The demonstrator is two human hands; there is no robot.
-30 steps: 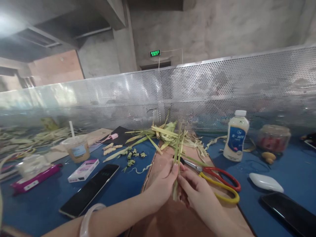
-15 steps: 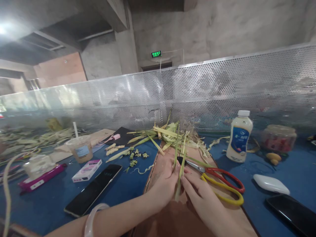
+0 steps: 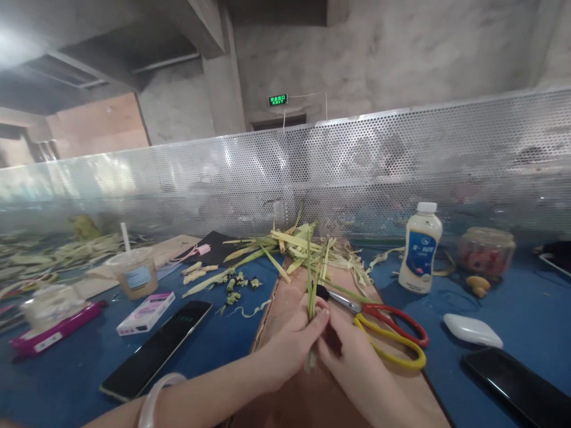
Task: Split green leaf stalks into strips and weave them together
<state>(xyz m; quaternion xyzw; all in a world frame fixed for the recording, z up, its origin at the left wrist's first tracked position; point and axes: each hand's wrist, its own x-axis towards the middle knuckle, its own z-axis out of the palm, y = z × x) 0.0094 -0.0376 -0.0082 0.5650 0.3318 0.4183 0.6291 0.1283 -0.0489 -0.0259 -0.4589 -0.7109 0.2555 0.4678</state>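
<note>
My left hand (image 3: 292, 343) and my right hand (image 3: 350, 351) meet over a brown board (image 3: 294, 398) and both pinch a thin bundle of green leaf strips (image 3: 311, 285) that stands nearly upright between them. The left thumb presses across the strips. A pale bangle (image 3: 154, 395) circles my left wrist. Scissors with red and yellow handles (image 3: 387, 334) lie on the board just right of my hands. A pile of cut leaf strips (image 3: 303, 246) lies at the board's far end.
On the blue table: a black phone (image 3: 156, 351), a pink-white box (image 3: 145, 312), a drink cup with straw (image 3: 132, 271), a white bottle (image 3: 418, 249), a white oval case (image 3: 473, 330), another dark phone (image 3: 521, 383), a jar (image 3: 486, 251). A perforated metal screen (image 3: 357, 172) closes the back.
The two hands have drawn closer together around the strips, and the bundle now stands more upright. The view has shifted slightly.
</note>
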